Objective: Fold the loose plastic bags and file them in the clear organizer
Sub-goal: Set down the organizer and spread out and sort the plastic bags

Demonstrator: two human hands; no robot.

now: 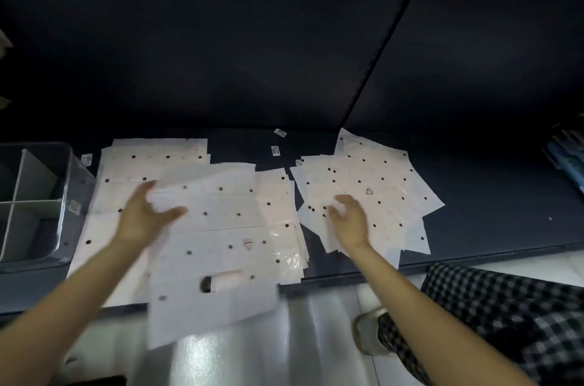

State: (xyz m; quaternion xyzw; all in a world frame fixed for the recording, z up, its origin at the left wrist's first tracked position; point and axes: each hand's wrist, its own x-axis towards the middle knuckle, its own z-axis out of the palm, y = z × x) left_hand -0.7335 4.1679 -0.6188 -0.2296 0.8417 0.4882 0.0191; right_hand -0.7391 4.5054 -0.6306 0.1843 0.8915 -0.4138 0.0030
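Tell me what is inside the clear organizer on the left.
The clear organizer shows only white dividers splitting it into compartments; no folded bags show in the visible sections. Its left part runs out of frame, so that part cannot be checked.

We see a dim, dark shelf, glare on the glossy floor, motion-blurred hands, bowed wide-angle edges.

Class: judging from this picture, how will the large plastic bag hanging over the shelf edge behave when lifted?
The large plastic bag is probably floppy: it is thin, and its unsupported end hangs past the shelf edge. It looks light for its size. Its glossy film suggests it may slide off the other bags.
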